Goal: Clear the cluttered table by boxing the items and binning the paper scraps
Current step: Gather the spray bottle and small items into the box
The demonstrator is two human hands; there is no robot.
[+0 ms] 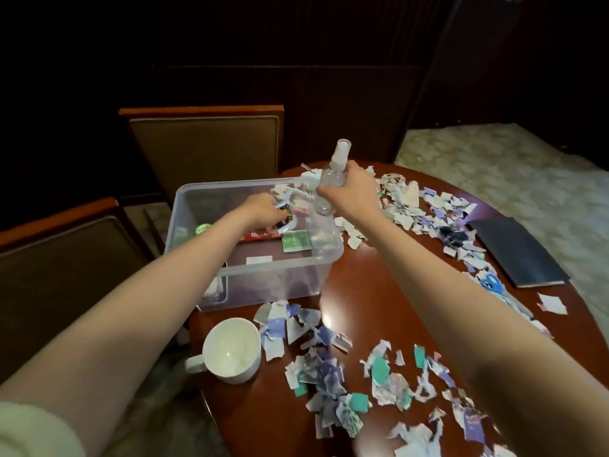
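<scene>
Dark room, scrap-strewn table (362,291), right hand (354,189) grips spray bottle (331,174), left hand (260,209) unclear

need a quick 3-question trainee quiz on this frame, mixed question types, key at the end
1. True or false: the white mug lies inside the clear box.
2. Fill in: most of the paper scraps lie scattered on the ___.
3. The right hand grips: A the mug, B the spray bottle, C a scrap.

Key
1. False: the mug stands on the table, in front of the box.
2. table
3. B, held near the box's far right corner.
</scene>
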